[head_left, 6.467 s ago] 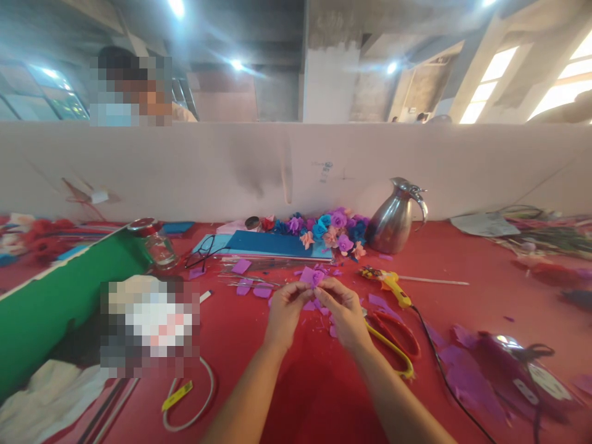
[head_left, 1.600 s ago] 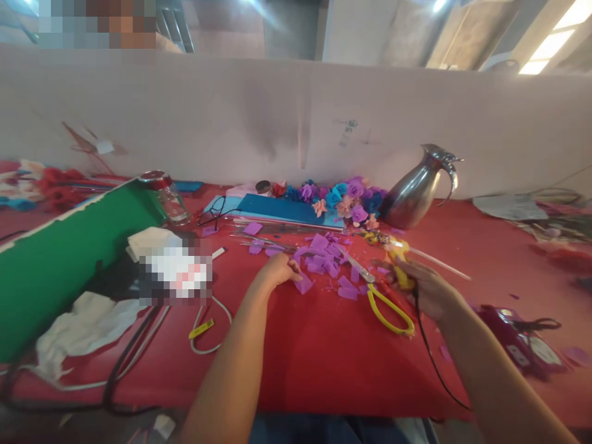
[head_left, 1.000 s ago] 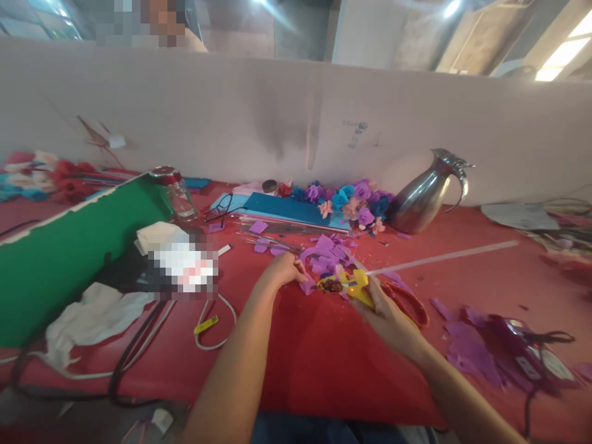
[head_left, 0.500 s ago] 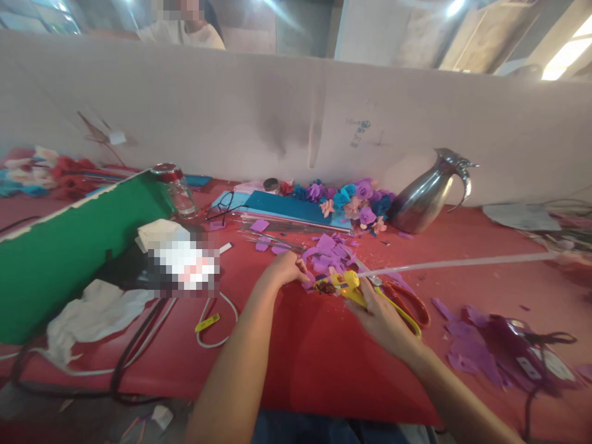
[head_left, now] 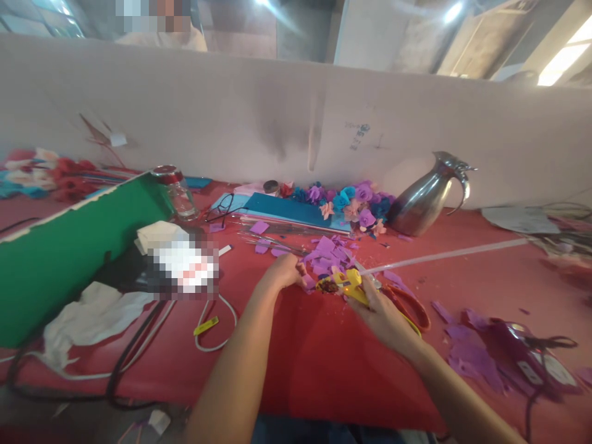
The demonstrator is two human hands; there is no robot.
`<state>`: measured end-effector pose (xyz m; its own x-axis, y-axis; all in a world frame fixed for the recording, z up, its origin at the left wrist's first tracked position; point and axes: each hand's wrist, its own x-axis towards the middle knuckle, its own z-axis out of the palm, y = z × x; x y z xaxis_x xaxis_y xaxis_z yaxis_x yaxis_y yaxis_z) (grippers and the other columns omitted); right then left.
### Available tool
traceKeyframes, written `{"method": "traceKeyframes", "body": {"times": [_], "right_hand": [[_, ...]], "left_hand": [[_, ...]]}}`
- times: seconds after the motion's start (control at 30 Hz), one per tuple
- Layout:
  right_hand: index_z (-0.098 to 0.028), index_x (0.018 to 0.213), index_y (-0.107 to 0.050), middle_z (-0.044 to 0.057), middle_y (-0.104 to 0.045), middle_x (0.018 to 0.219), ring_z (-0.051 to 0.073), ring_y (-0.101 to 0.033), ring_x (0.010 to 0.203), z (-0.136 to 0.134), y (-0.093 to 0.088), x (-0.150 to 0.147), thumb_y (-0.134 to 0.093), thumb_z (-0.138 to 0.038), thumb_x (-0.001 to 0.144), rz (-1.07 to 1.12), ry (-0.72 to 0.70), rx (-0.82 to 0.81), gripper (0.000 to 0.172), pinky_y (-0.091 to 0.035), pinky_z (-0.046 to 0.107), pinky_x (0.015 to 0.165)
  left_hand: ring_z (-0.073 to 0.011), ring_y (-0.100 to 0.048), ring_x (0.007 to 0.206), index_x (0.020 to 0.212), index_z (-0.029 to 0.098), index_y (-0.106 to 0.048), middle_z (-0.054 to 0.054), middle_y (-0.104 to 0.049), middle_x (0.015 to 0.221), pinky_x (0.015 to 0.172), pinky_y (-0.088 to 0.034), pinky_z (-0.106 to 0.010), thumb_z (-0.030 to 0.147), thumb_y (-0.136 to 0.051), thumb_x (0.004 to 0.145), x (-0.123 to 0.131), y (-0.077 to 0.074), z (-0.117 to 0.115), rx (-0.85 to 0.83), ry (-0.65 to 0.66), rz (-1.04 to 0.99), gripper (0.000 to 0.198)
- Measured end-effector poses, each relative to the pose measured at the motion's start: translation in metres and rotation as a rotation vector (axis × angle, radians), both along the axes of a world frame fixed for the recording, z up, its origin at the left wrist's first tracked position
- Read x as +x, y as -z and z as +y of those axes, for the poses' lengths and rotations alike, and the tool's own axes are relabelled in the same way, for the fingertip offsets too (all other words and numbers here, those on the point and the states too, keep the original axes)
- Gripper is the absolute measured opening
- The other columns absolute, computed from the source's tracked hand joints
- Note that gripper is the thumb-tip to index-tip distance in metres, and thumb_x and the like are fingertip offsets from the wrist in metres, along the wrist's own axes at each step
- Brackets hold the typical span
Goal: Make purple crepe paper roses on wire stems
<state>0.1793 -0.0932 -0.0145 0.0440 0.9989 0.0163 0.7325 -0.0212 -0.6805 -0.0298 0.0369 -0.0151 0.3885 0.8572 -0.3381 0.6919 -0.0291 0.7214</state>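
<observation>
My right hand (head_left: pixel 383 313) is closed around a yellow glue gun (head_left: pixel 354 285), its brown-crusted nozzle end pointing left. A long clear glue stick (head_left: pixel 444 254) runs out of the gun's back toward the right. My left hand (head_left: pixel 287 272) pinches a small purple paper piece (head_left: pixel 308 282) close to the nozzle. Just beyond both hands lies a heap of purple paper petals (head_left: pixel 326 254). Orange-handled scissors (head_left: pixel 413 308) rest beside my right hand, partly covered by it.
Paper flowers (head_left: pixel 354 200) and blue sheets (head_left: pixel 287 208) lie at the back, near a steel jug (head_left: pixel 423 197). On the left are a green board (head_left: pixel 69 265), a glass jar (head_left: pixel 178 194) and a looped white cable (head_left: pixel 231 314). A dark red device (head_left: pixel 531 357) sits right.
Both hands keep nearly the same place, the glue gun still beside the purple piece. The glue stick's far end now shows further left. The person behind the partition has shifted left.
</observation>
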Motion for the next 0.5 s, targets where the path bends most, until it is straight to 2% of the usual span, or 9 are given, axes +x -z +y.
{"method": "traceKeyframes", "body": {"times": [0.23,0.5], "right_hand": [[-0.023,0.117,-0.048,0.005,-0.069,0.083,0.025,-0.064,0.077,0.005,0.0,0.007,-0.05,-0.039,0.082,-0.026,0.013,-0.013,0.038,-0.042,0.03,0.066],[-0.026,0.118,-0.048,0.003,-0.068,0.084,0.024,-0.063,0.078,0.01,0.009,0.015,-0.053,-0.039,0.081,0.074,0.005,-0.014,0.039,-0.044,0.031,0.069]], "left_hand": [[-0.0158,-0.057,0.062,0.057,0.018,-0.06,0.001,-0.06,0.057,0.056,-0.039,-0.024,0.01,-0.067,0.048,-0.001,0.003,0.002,0.014,-0.007,0.012,0.013],[-0.017,-0.059,0.064,0.055,0.018,-0.059,0.001,-0.062,0.057,0.058,-0.041,-0.023,0.01,-0.068,0.049,-0.001,0.004,0.002,0.016,0.003,-0.001,0.014]]}}
